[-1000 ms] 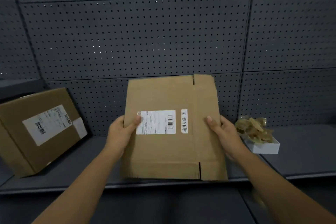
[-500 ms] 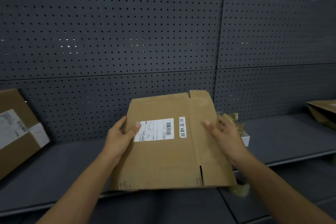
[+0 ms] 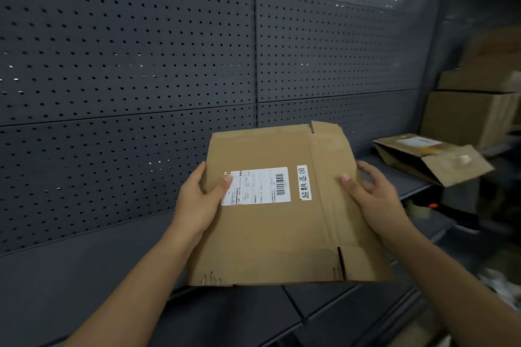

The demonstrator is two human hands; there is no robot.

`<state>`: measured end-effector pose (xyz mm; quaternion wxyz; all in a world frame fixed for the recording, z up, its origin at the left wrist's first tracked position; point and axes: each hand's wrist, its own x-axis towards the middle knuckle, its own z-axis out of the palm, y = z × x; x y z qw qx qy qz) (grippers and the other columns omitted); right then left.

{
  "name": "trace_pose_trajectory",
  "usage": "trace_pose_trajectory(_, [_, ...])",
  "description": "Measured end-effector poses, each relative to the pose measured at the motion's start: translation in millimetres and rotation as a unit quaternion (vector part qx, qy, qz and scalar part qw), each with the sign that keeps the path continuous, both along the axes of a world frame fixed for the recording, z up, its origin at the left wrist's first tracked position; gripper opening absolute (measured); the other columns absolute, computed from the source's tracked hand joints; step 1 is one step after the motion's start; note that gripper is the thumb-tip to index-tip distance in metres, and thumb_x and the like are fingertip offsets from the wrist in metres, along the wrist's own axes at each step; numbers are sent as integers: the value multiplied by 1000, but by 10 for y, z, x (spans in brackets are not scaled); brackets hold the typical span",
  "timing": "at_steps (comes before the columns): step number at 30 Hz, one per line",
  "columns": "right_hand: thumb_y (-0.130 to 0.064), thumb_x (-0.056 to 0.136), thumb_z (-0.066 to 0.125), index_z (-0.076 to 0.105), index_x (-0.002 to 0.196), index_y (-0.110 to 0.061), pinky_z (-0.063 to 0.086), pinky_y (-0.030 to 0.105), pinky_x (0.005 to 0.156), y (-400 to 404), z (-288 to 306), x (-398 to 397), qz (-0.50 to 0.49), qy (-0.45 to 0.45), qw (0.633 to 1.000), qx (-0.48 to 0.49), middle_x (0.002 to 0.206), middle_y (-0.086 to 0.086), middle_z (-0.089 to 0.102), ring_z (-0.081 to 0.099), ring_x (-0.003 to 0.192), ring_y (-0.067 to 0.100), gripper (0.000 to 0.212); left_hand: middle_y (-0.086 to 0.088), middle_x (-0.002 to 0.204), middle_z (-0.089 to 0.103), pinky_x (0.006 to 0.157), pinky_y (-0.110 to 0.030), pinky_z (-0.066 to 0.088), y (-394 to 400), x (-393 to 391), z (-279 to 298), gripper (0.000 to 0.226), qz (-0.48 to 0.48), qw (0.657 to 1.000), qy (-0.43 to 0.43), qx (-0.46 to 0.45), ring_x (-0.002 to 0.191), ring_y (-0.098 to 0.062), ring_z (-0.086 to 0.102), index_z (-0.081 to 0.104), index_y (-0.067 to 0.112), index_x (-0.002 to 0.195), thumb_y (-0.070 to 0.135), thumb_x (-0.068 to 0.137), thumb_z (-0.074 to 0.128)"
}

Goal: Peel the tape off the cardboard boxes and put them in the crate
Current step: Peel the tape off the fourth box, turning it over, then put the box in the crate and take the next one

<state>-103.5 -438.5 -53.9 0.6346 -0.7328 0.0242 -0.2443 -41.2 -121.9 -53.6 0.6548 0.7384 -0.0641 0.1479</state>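
My left hand [image 3: 200,200] grasps the left edge of the flattened cardboard box [image 3: 282,231], thumb lying over the corner of the white shipping label [image 3: 257,186] and the fingers curled behind the board. My right hand [image 3: 376,200] grips the right edge the same way, thumb on the front face beside the long vertical crease, fingers wrapped round the back. Between them I hold the box up in front of the grey shelf [image 3: 70,276], its broad face tilted toward me, its long axis running from the near bottom edge up and away toward the perforated back panel [image 3: 127,65]. The label's print reads sideways, the barcode at its right end, and a small white sticker with handwritten characters [image 3: 304,182] sits just to the right of it. A slit notches the top edge and another the bottom edge along the crease.

Further right, an opened cardboard box [image 3: 431,160] lies on the shelf, well apart from mine. Beyond it I see stacked cardboard boxes [image 3: 473,115], blurred.
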Motion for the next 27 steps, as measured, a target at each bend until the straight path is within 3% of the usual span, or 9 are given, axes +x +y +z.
trace_pose_trajectory(2, [-40,96,69,48,145,-30,52,11,62,-272,-20,-135,-29,1,1000,-3,115,-8,72,71,85,-5,54,28,125,62,100,-32,55,-288,9,-32,75,-21,1000,-3,10,112,3,65,43,33,156,49,91,76])
trace_pose_trajectory(7, [-40,98,67,49,146,-28,51,13,67,-935,-166,-535,-98,-1,995,-15,114,-11,71,71,89,-3,53,23,140,53,98,-26,52,-1035,-4,-94,85,-83,996,-12,33,114,7,59,33,30,162,54,91,74])
trace_pose_trajectory(9, [-44,96,68,49,148,-26,53,16,74,-1164,-302,-707,-123,1,992,-10,122,-6,71,72,96,1,58,20,148,51,99,-28,52,-1331,25,-166,88,-109,992,-12,56,119,4,59,32,30,162,56,90,75])
trace_pose_trajectory(12, [-46,97,65,46,152,-25,52,16,77,-1484,-594,-1000,-177,23,984,-11,131,-2,68,67,105,3,62,23,135,60,93,-24,52,-1818,-26,-271,85,-156,985,-13,74,114,4,61,35,29,161,54,90,75])
trace_pose_trajectory(15, [-47,101,58,44,150,-27,52,24,89,-1739,-943,-1348,-210,42,977,-3,136,-5,62,62,115,3,54,27,138,53,104,-30,50,-2296,-161,-404,85,-193,975,-20,108,120,2,57,31,28,163,51,93,73])
trace_pose_trajectory(19, [-39,105,53,41,142,-32,55,20,82,-2082,-1387,-1786,-249,73,965,31,124,-11,64,66,100,-10,39,25,146,49,107,-29,46,-2898,-358,-695,88,-246,959,-23,136,125,1,53,28,28,164,53,93,73])
trace_pose_trajectory(23, [-62,97,57,37,152,-40,53,50,104,-2499,-1833,-2083,-289,134,947,52,142,-1,60,62,124,17,62,27,132,56,94,-18,45,-3433,-559,-1225,77,-272,950,24,155,114,8,56,30,39,160,48,96,71])
trace_pose_trajectory(25, [-61,98,55,34,154,-42,49,56,108,-2662,-2043,-2191,-311,168,934,47,146,-1,56,59,128,22,63,32,121,61,85,-9,47,-3669,-593,-1576,60,-297,941,49,154,107,13,62,39,52,146,41,97,72])
trace_pose_trajectory(27, [-54,102,53,31,157,-34,45,55,111,-2757,-2226,-2289,-335,208,918,32,148,-2,53,55,130,23,63,31,119,64,92,-16,50,-3901,-621,-1896,63,-324,930,81,153,116,2,65,43,45,150,42,95,74])
